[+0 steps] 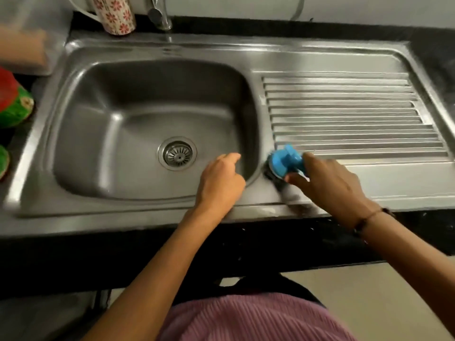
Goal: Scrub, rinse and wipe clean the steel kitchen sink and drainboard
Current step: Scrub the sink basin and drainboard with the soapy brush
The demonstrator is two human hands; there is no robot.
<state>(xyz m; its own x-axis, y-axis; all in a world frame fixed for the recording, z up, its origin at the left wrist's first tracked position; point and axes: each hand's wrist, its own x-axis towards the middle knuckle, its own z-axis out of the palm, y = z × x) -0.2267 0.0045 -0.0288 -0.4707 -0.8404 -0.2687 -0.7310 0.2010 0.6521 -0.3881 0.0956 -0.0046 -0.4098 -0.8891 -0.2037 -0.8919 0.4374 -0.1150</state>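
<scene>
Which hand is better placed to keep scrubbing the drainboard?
Right. The right hand already grips the blue scrubber, which sits at the near left corner of the drainboard. The left hand holds nothing and hangs over the basin's near edge.

Person standing at a steel sink (81,114), holding a scrubber at the edge of the drainboard (349,112).

The right hand (330,183) is gripping a blue-handled scrubber (285,162), its dark pad pressing on the steel strip between the basin and the ribbed drainboard, near the front rim. The left hand (221,178) is hanging over the basin's near right corner, fingers loosely curled and holding nothing, just beside the drain strainer (177,153). A thin bracelet (369,217) is sitting on the right wrist. Behind the basin a tap (160,13) is standing next to a mug with a red floral print (115,13). At the left edge red and green items (14,102) are lying on the dark counter.
</scene>
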